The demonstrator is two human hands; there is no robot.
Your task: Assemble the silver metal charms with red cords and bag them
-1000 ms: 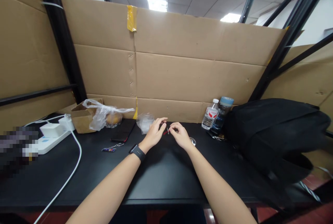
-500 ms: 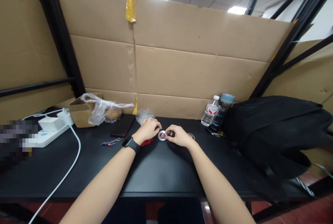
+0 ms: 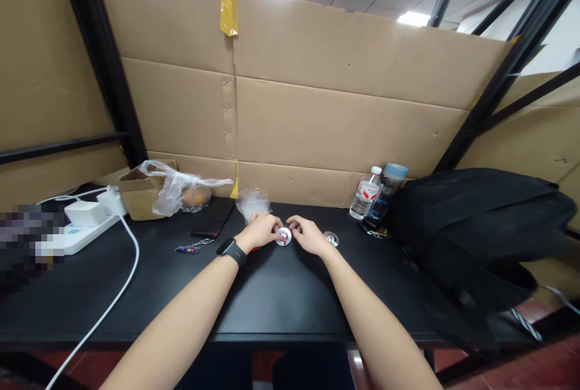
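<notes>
Both hands rest on the black table point(image 3: 272, 299), close together. Between them sits a small round silver disc point(image 3: 283, 236) with a red spot on it. My left hand point(image 3: 260, 231), with a black watch on its wrist, has its fingers curled against the disc's left edge. My right hand point(image 3: 307, 235) pinches the disc's right edge with curled fingers. A second small clear round piece point(image 3: 331, 238) lies just right of my right hand. A bit of red shows under my left hand.
A crumpled clear bag point(image 3: 252, 203), a black phone point(image 3: 214, 218) and a keychain point(image 3: 189, 249) lie to the left. A cardboard box with a bagged item point(image 3: 149, 195) and a white power strip point(image 3: 84, 224) stand far left. Two bottles point(image 3: 372, 194) and a black backpack point(image 3: 475, 221) are on the right.
Both hands came down from holding a thin red item in the air; the silver disc appeared between them and now sits a little farther back on the table.
</notes>
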